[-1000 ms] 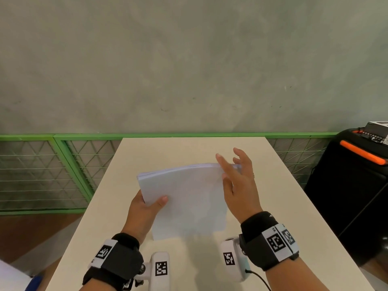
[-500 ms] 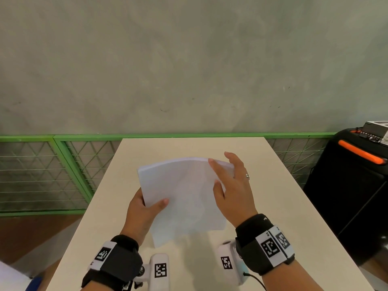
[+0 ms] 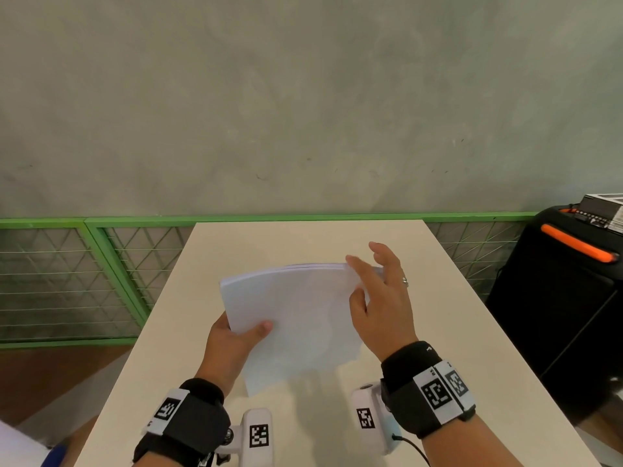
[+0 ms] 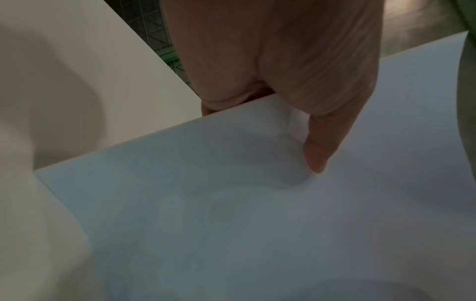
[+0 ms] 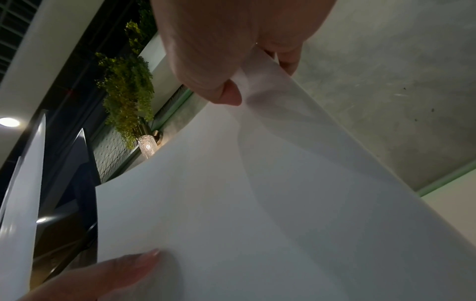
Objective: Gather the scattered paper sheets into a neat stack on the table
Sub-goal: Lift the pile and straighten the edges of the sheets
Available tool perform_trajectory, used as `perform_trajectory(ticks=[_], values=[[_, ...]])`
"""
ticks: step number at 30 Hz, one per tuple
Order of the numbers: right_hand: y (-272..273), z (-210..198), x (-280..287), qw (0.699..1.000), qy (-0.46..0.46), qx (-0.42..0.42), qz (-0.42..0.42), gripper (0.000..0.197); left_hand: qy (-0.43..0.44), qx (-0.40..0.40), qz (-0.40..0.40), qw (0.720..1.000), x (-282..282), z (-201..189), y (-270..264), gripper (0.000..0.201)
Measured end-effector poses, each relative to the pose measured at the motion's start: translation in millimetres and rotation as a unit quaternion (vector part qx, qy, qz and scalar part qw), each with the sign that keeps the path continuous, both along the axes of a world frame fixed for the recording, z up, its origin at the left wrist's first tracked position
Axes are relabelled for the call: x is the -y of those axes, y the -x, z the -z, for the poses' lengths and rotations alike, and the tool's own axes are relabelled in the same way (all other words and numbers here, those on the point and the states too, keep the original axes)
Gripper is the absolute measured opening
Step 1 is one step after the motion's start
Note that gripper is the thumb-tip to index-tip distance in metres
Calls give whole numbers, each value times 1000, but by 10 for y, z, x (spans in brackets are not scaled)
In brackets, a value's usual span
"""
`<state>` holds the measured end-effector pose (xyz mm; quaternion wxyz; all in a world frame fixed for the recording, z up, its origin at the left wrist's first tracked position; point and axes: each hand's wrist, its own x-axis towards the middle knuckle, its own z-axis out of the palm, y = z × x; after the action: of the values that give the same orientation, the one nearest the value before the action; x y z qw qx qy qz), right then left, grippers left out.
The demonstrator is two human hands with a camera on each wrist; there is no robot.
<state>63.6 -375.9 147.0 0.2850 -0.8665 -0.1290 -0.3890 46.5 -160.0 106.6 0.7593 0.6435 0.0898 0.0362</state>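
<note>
A stack of white paper sheets (image 3: 296,315) is held tilted above the beige table (image 3: 303,241), its lower edge close to the tabletop. My left hand (image 3: 241,333) grips the stack's left edge, thumb (image 4: 316,156) on the front and the fingers hidden behind. My right hand (image 3: 377,298) pinches the top right corner, with the thumb (image 5: 226,95) on the front and the fingers behind the sheets (image 5: 257,203). The sheets bow slightly between the two hands. In the left wrist view the paper (image 4: 231,224) fills most of the picture.
A green-framed mesh fence (image 3: 101,264) runs behind and to the left of the table. A black box with an orange handle (image 3: 556,298) stands close to the table's right side. A grey wall rises behind.
The stack rose a little and came back down. My right hand slid inward over the top right corner, then back out to the right edge. The left hand kept its grip.
</note>
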Motion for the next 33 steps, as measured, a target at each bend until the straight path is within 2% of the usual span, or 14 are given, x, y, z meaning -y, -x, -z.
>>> perform_trajectory(ticks=[2, 5, 8, 10, 12, 14, 16, 17, 19, 21, 27, 28, 31, 33], values=[[7, 0, -4, 1000, 1, -11, 0, 49, -2, -2, -2, 1000, 2, 2, 5, 34], [6, -13, -4, 1000, 6, -5, -10, 45, -2, -5, -3, 1000, 8, 2, 8, 33], [23, -41, -5, 994, -82, -61, -25, 60, -2, -11, -3, 1000, 13, 10, 16, 35], [38, -59, 12, 977, -170, -124, -39, 71, -2, -12, 0, 1000, 15, 12, 19, 38], [42, -51, 30, 938, -274, -204, -55, 79, -3, -9, 1, 1000, 8, 9, 16, 43], [15, 25, 77, 879, -388, -264, -86, 82, -11, -3, -9, 1000, -7, 16, 10, 43], [-1, 127, 134, 824, -458, -308, -128, 66, -18, 8, -15, 1000, -16, 33, 6, 39], [-2, 166, 145, 811, -462, -329, -145, 49, -18, 9, -14, 1000, -14, 42, 5, 38], [28, 196, 139, 807, -443, -361, -151, 15, -21, -2, -8, 1000, 2, 46, 0, 29], [52, 216, 131, 809, -436, -368, -139, 16, -32, -10, -3, 999, 17, 23, 3, 17], [124, 219, 214, 806, -465, -327, -164, 12, -35, 26, 12, 999, 55, -129, 16, 19], [138, 220, 219, 810, -465, -316, -166, 13, -33, 35, 14, 999, 59, -152, 7, 27], [140, 236, 259, 821, -467, -288, -157, 37, -39, 65, 19, 997, 68, -210, -37, 57], [123, 247, 281, 818, -480, -273, -162, 47, -36, 77, 18, 996, 72, -222, -66, 71]])
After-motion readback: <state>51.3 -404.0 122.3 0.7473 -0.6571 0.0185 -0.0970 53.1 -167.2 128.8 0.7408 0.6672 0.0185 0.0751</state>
